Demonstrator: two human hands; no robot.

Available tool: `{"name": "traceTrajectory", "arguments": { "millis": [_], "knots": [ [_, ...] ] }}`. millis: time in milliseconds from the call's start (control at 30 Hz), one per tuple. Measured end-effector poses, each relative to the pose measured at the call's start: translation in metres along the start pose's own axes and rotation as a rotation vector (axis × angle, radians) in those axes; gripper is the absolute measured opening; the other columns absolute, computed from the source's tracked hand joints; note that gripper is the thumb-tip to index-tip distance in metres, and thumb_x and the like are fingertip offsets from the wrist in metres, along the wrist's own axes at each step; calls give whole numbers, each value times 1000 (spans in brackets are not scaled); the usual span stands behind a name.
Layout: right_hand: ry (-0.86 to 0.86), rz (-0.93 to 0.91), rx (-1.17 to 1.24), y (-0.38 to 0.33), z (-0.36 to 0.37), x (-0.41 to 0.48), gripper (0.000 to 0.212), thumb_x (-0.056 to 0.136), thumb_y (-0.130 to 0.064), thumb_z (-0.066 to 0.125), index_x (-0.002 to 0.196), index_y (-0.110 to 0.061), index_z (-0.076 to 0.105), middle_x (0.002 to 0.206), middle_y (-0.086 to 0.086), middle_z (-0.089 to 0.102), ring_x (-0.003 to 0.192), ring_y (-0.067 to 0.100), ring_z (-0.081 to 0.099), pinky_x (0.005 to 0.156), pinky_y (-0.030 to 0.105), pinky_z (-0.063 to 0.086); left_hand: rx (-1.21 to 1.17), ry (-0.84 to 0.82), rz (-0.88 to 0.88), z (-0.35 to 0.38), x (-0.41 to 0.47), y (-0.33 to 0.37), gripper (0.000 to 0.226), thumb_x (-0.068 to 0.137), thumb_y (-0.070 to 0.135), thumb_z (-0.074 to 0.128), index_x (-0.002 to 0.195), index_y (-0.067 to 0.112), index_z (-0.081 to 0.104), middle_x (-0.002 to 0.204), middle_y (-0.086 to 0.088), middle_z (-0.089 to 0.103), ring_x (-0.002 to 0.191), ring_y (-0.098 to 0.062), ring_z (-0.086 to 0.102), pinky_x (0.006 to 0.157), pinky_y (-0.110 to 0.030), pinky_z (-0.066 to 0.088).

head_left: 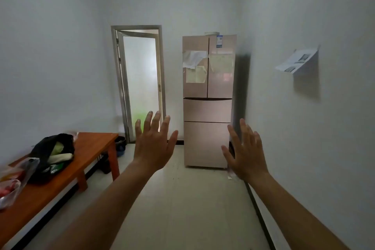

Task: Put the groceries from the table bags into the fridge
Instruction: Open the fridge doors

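Observation:
A tall pinkish fridge (208, 111) stands against the far wall, all its doors closed, with papers taped to the upper doors. On the wooden table (60, 176) at the left lies a black bag (52, 154) with pale and green groceries showing. A clear plastic bag (12, 182) with red and yellow items sits at the table's near end. My left hand (154, 144) and my right hand (245, 154) are raised in front of me with fingers spread, holding nothing.
A glass door (140, 83) stands ajar left of the fridge. A dark bin (120, 145) sits on the floor past the table's far end. A sheet of paper (296, 61) hangs off the right wall. Pale tiled floor (182, 199) stretches between me and the fridge.

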State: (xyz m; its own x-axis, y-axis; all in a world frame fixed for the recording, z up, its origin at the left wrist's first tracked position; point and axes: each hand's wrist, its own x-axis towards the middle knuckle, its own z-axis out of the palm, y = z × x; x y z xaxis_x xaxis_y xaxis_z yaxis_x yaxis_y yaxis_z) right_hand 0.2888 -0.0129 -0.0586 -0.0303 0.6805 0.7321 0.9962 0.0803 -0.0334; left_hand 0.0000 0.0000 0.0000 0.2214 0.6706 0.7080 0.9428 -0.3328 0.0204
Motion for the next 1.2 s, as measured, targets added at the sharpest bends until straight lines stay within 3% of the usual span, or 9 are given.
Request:
{"name": "traceTrajectory", "arguments": {
  "millis": [400,700,867,1200],
  "knots": [
    [-113,80,-43,29,170,168,75,92,-59,44,155,-20,28,163,17,15,147,38,26,117,56,26,-40,-90,27,188,168,-68,66,98,55,25,142,14,50,151,-17,43,143,-37,35,112,-62,27],
    [-124,156,-7,135,321,270,76,92,-54,46,156,-18,26,162,21,20,146,39,28,116,55,27,-38,-178,51,376,308,-44,74,95,60,12,152,19,36,161,-14,27,151,-32,17,119,-56,12],
    [-211,222,3,211,408,351,75,95,-56,40,158,-20,20,165,18,10,150,36,20,120,52,23,-14,-291,18,477,408,-22,86,86,64,-6,157,24,21,166,-8,11,154,-27,1,122,-57,7],
    [-320,237,79,283,572,498,80,98,-50,48,159,-22,5,166,14,1,152,31,12,121,44,19,6,-351,-4,648,547,-42,83,89,65,-5,157,25,19,167,-8,7,154,-27,-1,122,-57,6]
  ]
}}
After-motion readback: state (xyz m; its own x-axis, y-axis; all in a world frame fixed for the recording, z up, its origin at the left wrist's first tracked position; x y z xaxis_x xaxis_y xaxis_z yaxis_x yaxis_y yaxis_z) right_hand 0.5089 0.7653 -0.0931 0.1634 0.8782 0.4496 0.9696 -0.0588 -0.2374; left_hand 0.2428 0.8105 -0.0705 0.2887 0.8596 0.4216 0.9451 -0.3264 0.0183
